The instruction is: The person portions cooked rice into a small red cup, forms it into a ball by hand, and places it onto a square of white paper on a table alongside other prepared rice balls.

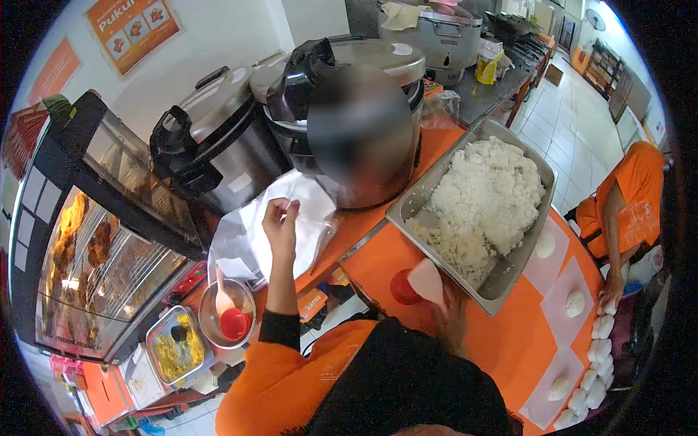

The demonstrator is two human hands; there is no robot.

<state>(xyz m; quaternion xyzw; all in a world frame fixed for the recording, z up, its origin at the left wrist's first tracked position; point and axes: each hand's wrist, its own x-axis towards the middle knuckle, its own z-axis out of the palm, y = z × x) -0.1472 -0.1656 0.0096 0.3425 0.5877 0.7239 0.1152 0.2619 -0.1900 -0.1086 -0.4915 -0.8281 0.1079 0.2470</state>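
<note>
My left hand [281,218] is raised over a stack of white paper sheets [311,204] in clear plastic, thumb and fingers bent close together. Whether a sheet is between them cannot be made out. Low on the orange table, my right hand [451,321] is blurred and grips a pale rice paddle [427,280]. The paddle's blade partly covers a round red cup [402,288]. Just beyond it sits a steel tray [401,212] with a large heap of white rice [485,191]. Rice mounds [575,303] lie on separate paper sheets [567,278] along the right side.
Large rice cookers [240,163] stand behind the sheets. At left are a glass food warmer [109,261], a metal bowl [206,321] with a paddle and red cup, and a tray of yellow food [177,354]. A co-worker's hand [612,291] touches white packets [600,349] at right.
</note>
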